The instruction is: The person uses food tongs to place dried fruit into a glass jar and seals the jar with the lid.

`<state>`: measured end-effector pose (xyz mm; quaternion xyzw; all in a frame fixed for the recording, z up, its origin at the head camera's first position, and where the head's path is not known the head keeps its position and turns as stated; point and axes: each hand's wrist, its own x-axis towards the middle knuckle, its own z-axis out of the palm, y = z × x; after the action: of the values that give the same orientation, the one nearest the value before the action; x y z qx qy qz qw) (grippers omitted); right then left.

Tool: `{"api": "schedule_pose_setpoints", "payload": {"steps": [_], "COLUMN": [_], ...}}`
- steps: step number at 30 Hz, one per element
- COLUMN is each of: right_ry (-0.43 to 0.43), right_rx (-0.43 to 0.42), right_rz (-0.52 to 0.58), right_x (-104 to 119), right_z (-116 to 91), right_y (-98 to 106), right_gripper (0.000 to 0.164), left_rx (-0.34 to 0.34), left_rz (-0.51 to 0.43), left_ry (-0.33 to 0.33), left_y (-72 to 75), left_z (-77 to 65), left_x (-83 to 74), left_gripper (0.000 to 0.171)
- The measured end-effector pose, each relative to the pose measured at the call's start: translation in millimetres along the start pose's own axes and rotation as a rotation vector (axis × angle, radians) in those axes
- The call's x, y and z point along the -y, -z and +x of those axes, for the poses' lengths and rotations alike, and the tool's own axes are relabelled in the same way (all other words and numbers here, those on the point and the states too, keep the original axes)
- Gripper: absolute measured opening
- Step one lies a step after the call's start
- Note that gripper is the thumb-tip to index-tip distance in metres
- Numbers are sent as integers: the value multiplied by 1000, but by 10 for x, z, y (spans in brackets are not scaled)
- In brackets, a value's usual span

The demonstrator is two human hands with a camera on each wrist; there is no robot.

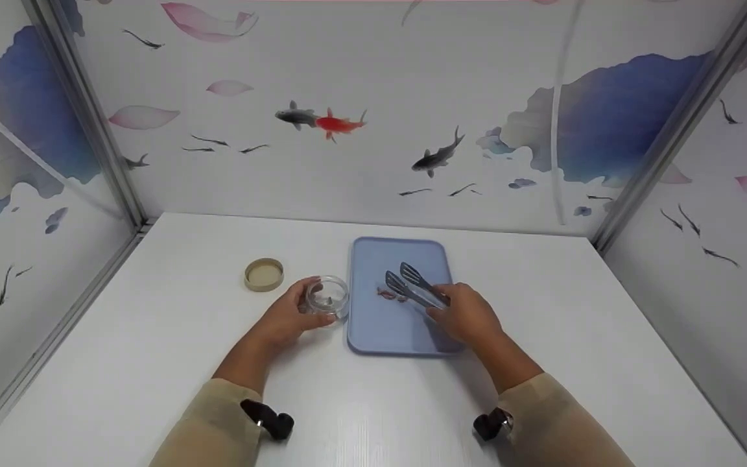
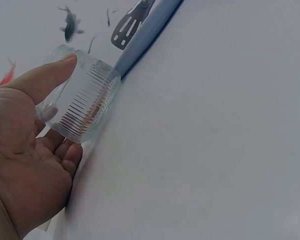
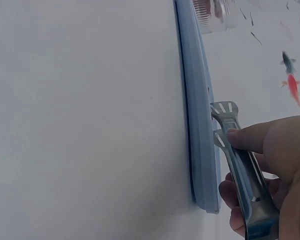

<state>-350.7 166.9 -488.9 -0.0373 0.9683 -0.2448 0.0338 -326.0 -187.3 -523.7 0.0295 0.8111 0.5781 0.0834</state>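
Note:
My left hand holds a clear glass jar upright on the table, thumb on one side and fingers round the other. The jar has ribbed sides and an uncovered mouth; something small shows inside, too unclear to name. My right hand grips metal tongs with slotted ends, their two arms spread apart. Those ends are above a blue tray, close to a few small reddish-brown pieces lying on it. Nothing is visible between the tong ends.
A round beige lid lies on the white table, behind and left of the jar. The jar stands beside the tray's left edge. White panels printed with fish and petals enclose the table at the back and both sides.

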Motion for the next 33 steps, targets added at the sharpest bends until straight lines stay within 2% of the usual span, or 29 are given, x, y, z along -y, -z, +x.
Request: {"api": "schedule_pose_setpoints", "payload": {"steps": [7,14,25,33], "right_ry": [7,29,-28,19], "right_rx": [25,-6,-1,-35], "right_rz": [-2,5,46,32], "right_x": [-2,-51,-29,-25], "right_z": [16,5,2,-42], "right_y": [-1,17,3,21], "right_gripper": [48,41,38,40], "left_rx": [3,5,11,18], "left_rz": [-3,21,9,-48], "left_ry": [-5,-16,-25,-12], "left_y": [9,23,24,7], "left_z": [14,7,22,12], "left_x": [0,-8,4,0], "left_gripper": [96,96,95,95]}}
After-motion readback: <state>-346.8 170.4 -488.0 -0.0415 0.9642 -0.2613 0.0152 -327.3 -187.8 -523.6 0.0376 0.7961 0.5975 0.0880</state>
